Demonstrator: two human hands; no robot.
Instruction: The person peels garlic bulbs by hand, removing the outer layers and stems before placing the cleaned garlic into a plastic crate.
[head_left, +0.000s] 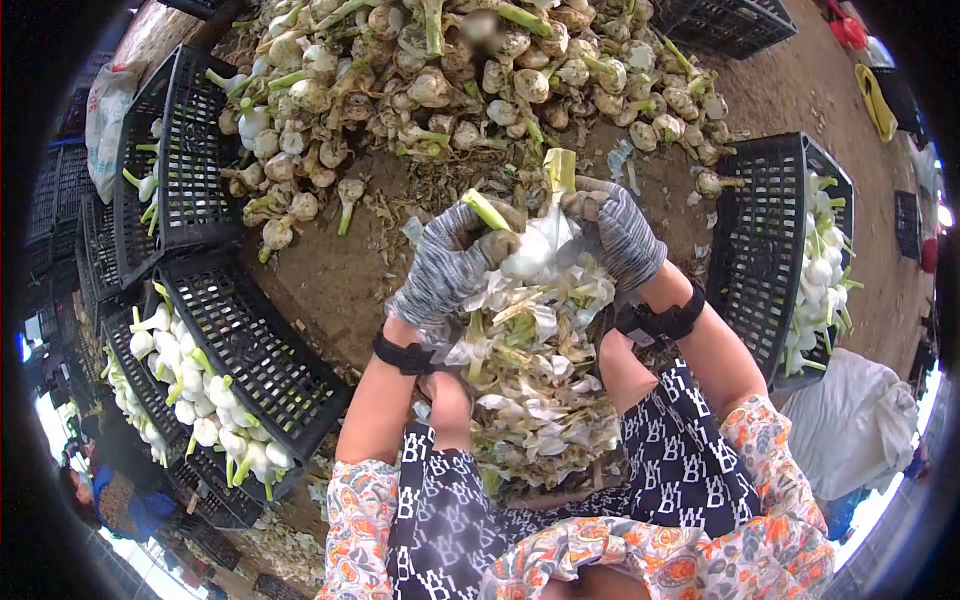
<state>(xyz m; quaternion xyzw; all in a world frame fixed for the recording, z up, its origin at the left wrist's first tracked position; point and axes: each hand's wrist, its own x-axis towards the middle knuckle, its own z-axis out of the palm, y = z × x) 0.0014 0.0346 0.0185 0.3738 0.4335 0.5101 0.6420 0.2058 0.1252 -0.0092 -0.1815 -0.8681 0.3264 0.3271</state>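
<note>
My left hand [455,255], in a grey striped glove, is closed around a garlic bulb with a cut green stem, at the centre of the view. My right hand [612,235], gloved the same way, is closed at the right side of the white bulb [530,255]. Beside the bulb's right side, a piece of husk with a green-yellow stem end [560,172] stands up between the hands. What looks like a small dark blade [572,251] shows below my right fingers. Loose peeled husks [540,385] lie heaped below both hands, between the knees.
A large pile of unpeeled garlic [430,85] lies ahead. Black crates of white bulbs stand at the left [255,345] and right [755,250]. A white sack [850,420] lies at the lower right. Part of a person [115,500] shows at the lower left.
</note>
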